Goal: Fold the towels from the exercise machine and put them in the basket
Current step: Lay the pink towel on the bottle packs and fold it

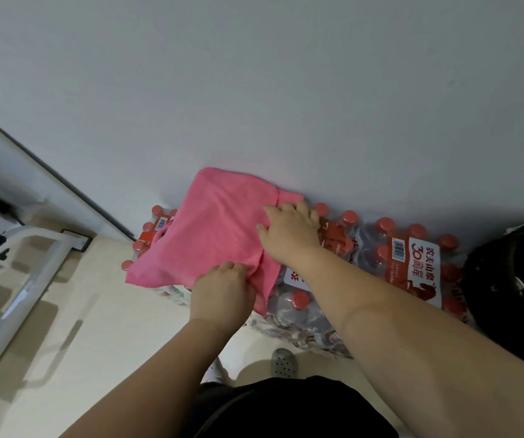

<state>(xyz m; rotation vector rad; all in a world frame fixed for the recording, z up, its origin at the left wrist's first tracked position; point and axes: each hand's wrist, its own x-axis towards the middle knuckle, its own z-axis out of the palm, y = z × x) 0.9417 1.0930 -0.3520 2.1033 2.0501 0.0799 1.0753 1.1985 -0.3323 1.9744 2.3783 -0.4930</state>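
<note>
A pink towel (210, 232) lies spread over shrink-wrapped packs of red-capped water bottles (412, 257) against the grey wall. My left hand (223, 286) grips the towel's near edge, fingers curled into the cloth. My right hand (289, 232) lies on the towel's right side with fingers spread and bent over the cloth. The towel's far corner leans up against the wall. No basket is in view.
A grey metal frame of the exercise machine (24, 279) stands on the pale floor at the left. A black bag (513, 279) sits at the right beside the bottle packs. My grey clog (284, 363) is on the floor below the packs.
</note>
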